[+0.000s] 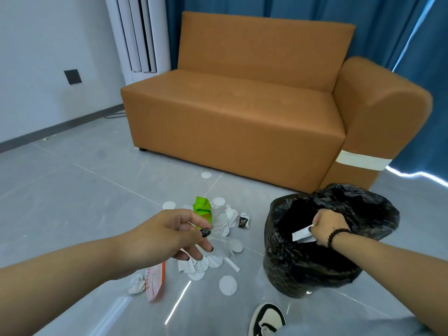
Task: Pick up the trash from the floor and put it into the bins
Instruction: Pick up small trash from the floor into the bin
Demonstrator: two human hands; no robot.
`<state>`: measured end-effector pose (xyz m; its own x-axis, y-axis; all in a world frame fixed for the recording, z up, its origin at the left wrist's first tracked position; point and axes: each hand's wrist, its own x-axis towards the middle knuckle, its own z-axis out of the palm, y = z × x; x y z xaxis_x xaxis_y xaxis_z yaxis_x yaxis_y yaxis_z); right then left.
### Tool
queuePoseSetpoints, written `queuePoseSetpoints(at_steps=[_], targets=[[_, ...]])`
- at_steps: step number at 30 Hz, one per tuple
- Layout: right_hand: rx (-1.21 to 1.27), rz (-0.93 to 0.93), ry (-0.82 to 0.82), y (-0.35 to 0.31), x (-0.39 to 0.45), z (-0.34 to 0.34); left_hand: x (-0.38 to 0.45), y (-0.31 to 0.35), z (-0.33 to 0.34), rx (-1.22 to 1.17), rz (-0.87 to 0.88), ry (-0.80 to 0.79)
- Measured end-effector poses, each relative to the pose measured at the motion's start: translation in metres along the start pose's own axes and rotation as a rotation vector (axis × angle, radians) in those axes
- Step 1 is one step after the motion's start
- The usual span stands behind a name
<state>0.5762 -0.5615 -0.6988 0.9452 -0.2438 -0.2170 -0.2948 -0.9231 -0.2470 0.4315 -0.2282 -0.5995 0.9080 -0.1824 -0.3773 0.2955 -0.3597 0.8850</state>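
Right hand (324, 229) over the mouth of the bin (312, 258), fingers pinched shut on a white scrap of paper (301, 235), scrap already inside the rim of the black liner. Left hand (169, 236) hovering above the litter pile, fingers loosely curled, thumb and forefinger close together near the green wrapper (202, 209); hard to tell whether anything is held there, probably nothing yet.

Rest of the trash on the grey floor (60, 202) between the hands and the sofa (230, 112): white paper discs (228, 284), crumpled tissue (137, 283), an orange-and-white packet (155, 280), a small dark wrapper (243, 220), a white strip (232, 264).

Step in hand, by the look of it: dropping the scrap. Best done by letting go well below the rim, towards the middle of the opening, so light paper falls in rather than drifting back onto the floor. Worth avoiding the liner's slack edge, which could fold inward and catch the scrap.

For the left hand: bulkier pieces such as the green wrapper and tissue first, then the flat discs, likely needing a fingernail under an edge or a slide along the tile to lift. Several gathered at once would save trips to the bin.
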Motion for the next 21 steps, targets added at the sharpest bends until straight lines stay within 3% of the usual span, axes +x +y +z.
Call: queuePoseSetpoints(at_steps=[7,10,13,16,21], targets=[[-0.083,-0.072,-0.012,-0.001,-0.003,0.024,0.023,-0.02,-0.003,0.013,-0.087,0.038],[-0.072,-0.1,0.083,-0.022,-0.021,0.042,0.039,-0.032,-0.001,0.016,-0.135,0.073],[0.064,-0.292,0.185,-0.05,-0.044,0.067,0.055,-0.047,0.0,0.045,-0.158,0.086],[0.151,-0.522,0.093,-0.078,-0.064,0.101,0.068,-0.06,-0.002,0.079,-0.188,0.095],[0.205,-0.48,-0.197,-0.109,-0.083,0.156,0.087,-0.072,-0.015,0.053,-0.212,0.166]])
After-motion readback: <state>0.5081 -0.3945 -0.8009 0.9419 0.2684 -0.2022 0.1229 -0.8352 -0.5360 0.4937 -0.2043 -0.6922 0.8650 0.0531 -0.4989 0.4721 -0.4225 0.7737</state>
